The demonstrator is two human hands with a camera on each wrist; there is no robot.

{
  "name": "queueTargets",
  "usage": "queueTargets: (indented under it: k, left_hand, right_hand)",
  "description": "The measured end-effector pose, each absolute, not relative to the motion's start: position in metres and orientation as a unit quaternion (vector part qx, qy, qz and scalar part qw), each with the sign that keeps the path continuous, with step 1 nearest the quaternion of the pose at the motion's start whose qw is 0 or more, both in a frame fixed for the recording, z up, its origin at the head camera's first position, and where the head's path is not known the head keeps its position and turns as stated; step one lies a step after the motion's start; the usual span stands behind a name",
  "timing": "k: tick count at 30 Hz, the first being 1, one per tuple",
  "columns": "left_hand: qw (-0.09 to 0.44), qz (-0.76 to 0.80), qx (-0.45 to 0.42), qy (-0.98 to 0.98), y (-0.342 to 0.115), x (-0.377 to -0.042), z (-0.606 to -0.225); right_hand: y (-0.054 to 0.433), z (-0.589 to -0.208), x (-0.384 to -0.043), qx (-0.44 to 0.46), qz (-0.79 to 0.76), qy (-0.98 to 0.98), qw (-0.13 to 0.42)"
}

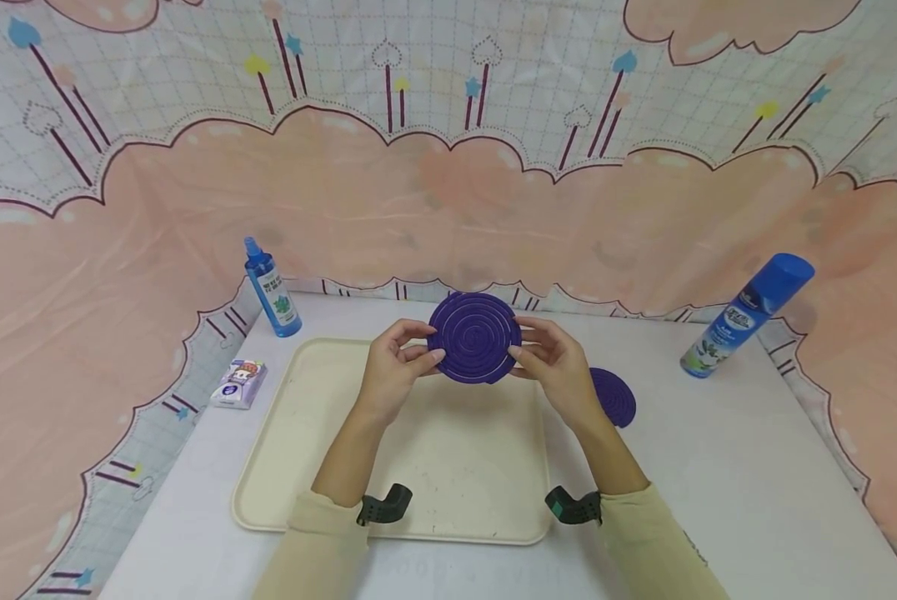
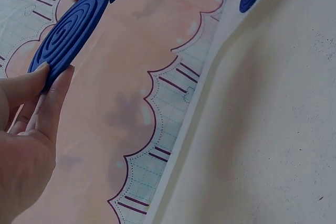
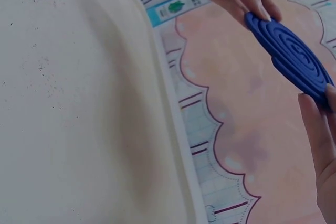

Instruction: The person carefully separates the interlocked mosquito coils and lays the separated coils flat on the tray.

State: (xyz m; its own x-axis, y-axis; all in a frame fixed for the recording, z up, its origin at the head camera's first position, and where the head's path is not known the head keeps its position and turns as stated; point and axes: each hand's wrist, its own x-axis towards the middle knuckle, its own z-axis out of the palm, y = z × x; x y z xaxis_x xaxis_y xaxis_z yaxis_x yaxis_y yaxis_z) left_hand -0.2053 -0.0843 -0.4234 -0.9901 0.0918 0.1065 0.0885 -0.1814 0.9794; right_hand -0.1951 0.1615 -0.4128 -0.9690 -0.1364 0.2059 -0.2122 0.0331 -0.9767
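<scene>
A dark purple mosquito coil (image 1: pixel 474 338), a flat round spiral, is held up above the far part of a cream tray (image 1: pixel 418 508). My left hand (image 1: pixel 394 367) pinches its left edge between thumb and fingers. At the opposite edge my right hand (image 1: pixel 557 362) grips it the same way. Seen from the left wrist, the coil (image 2: pixel 68 35) is tilted with its spiral face showing. The right wrist view has the coil (image 3: pixel 294 51) spanning both hands. A second mosquito coil (image 1: pixel 615 398) lies on the table right of the tray, partly hidden behind my right wrist.
A blue spray bottle (image 1: pixel 274 292) stands at the back left, with a small purple packet (image 1: pixel 240 385) nearer me. On the right is a tall blue aerosol can (image 1: pixel 744 317). Dark specks dot the tray. A patterned cloth (image 1: pixel 448 217) hangs behind the white table (image 1: pixel 756 483).
</scene>
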Motion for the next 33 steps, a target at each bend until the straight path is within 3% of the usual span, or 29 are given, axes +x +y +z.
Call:
queueTargets:
  k: [17, 27, 33]
  left_hand:
    - [0.015, 0.789, 0.077, 0.61, -0.0849, -0.203, -0.4222]
    - [0.025, 0.782, 0.074, 0.618, -0.0869, -0.2031, -0.4238]
    - [0.029, 0.778, 0.069, 0.623, -0.0875, -0.2018, -0.4239]
  right_hand:
    - [0.163, -0.4163, -0.1941, 0.118, 0.693, -0.71, 0.05]
    - [0.1618, -0.4153, -0.1923, 0.112, 0.599, -0.783, 0.124]
    - [0.1606, -0.4157, -0.1917, 0.117, 0.588, -0.79, 0.129]
